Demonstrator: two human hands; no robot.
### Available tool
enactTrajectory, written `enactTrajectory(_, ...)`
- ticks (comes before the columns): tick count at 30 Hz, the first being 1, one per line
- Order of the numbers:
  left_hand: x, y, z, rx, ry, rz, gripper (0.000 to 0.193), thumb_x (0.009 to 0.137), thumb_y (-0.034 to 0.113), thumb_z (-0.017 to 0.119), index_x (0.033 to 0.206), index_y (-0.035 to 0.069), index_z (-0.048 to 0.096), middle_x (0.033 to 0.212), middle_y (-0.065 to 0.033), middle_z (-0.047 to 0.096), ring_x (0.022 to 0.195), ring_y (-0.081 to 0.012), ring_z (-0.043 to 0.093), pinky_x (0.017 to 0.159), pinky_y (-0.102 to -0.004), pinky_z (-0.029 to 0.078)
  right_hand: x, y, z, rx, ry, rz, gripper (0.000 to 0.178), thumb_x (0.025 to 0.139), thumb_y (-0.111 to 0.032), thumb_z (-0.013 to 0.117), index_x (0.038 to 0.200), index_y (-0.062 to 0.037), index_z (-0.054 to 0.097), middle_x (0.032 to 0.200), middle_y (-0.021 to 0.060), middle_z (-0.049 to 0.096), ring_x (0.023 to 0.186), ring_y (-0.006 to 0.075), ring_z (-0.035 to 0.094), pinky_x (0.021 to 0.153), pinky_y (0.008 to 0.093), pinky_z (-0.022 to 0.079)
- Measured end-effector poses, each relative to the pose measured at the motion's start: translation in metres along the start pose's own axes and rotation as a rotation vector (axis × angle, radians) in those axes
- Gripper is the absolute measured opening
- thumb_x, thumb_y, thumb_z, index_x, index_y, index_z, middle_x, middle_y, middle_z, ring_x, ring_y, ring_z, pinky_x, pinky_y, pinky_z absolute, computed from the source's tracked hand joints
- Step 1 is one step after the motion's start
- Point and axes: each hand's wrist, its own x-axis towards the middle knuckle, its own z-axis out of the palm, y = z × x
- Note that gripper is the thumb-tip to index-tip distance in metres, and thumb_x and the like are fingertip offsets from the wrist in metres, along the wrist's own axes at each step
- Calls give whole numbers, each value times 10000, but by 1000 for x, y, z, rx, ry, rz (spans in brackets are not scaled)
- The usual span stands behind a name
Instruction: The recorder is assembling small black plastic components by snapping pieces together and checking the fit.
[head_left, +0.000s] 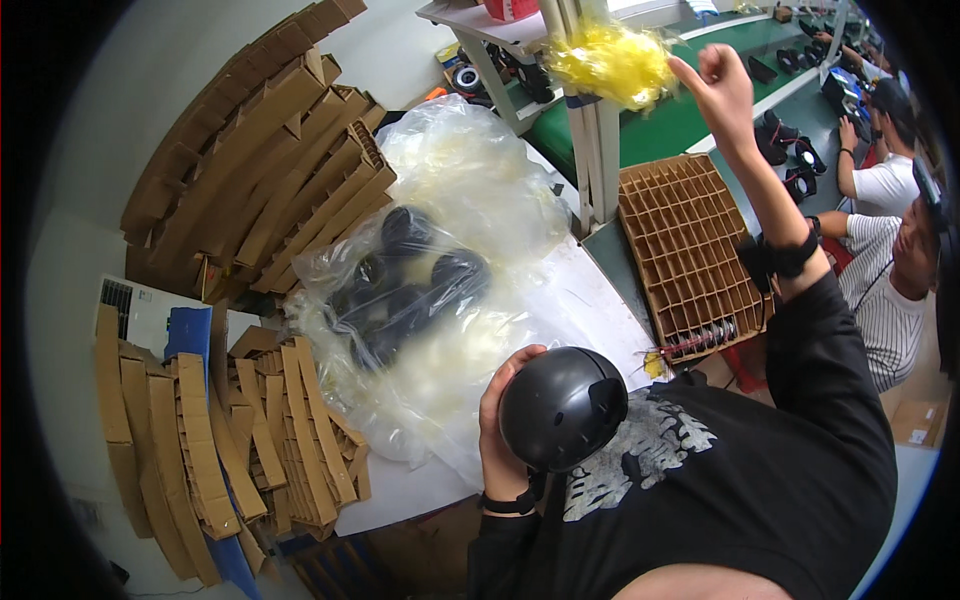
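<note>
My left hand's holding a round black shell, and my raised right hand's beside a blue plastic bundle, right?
Not blue: the head view shows a yellow bundle. The rest stands: left hand holding the round black shell, right hand raised beside the bundle.

Left hand (496,437) holds dome (560,408); right (724,97) perhaps touches film (615,66).

The black dome (560,412) is covering part of the left grip (494,420). Ahead-left of it, cloudy film (478,165) is blurring dark round parts (460,272). Beside the right grip (724,95), yellow plastic (615,68) is looking smeared; farther right, the edge is cutting a striped-shirted person (890,315).
</note>
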Motion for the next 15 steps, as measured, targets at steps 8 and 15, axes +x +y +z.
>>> enactTrajectory(8,40,-1,8,-120,-76,-286,517,962,394,350,1256,-20,451,1157,-174,579,1061,-251,580,958,-367,450,-131,-134,-21,649,-1239,-98,818,691,-455,767,1296,-44,401,1324,205,402,1245,331,400,1018,399,339)
enactTrajectory(15,77,-22,-47,-188,-61,-282,595,944,503,358,1279,23,467,1215,-123,570,1086,-238,568,966,-381,433,-212,-35,-18,1143,-985,1381,581,824,-199,665,1303,-16,390,1234,125,514,1140,203,514,1000,350,402)
